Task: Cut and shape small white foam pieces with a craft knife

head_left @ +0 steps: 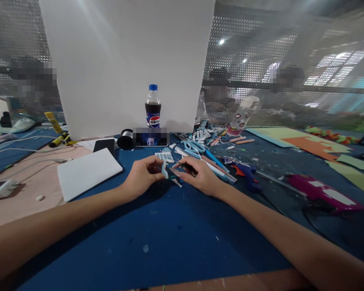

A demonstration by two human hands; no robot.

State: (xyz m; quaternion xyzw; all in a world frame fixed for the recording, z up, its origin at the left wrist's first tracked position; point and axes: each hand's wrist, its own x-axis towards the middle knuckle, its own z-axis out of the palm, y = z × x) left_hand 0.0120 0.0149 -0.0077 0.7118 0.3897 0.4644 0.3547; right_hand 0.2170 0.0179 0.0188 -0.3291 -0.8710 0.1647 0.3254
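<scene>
Both my hands meet at the middle of a blue mat [157,238]. My left hand [144,173] pinches a small pale blue foam piece [164,169] that stands upright between thumb and fingers. My right hand [197,174] is closed around a thin dark tool [177,170] whose tip points at the foam piece. A small white scrap [176,182] lies on the mat just below the two hands.
A cola bottle [153,106] stands before a white board [127,64]. A white sheet [86,171] lies at left, scissors [193,148], pens and foam scraps behind my hands, a blue glue gun [248,173] and a pink tool [318,193] at right. People sit beyond the mesh screen.
</scene>
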